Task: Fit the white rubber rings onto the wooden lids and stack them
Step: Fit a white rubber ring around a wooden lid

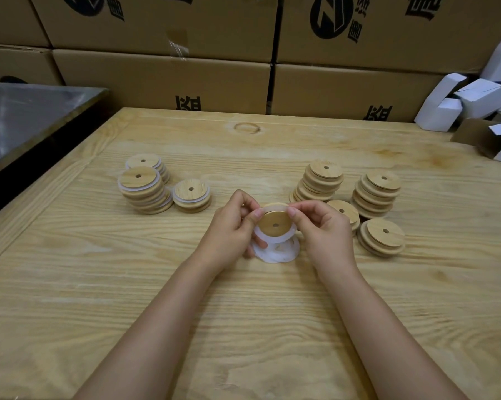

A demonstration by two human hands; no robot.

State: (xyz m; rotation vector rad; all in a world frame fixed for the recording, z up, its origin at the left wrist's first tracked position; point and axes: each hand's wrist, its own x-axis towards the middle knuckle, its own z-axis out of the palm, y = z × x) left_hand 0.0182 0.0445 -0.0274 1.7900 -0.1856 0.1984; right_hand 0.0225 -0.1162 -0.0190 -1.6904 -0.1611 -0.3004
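While pinched, ring (263, 237) wht (lid (268, 223) tan).

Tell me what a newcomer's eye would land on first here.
At the table's centre the left hand holds a wooden lid while the right hand pinches a white rubber ring onto its rim, over a heap of loose rings. Ringed lid stacks stand to the left, bare lid stacks to the right, cardboard boxes behind.

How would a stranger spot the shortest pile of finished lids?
On the pale wooden table, three piles of white-ringed round wooden lids stand left of the person's left hand. Yours is the short pile nearest that hand, much lower than the other two.
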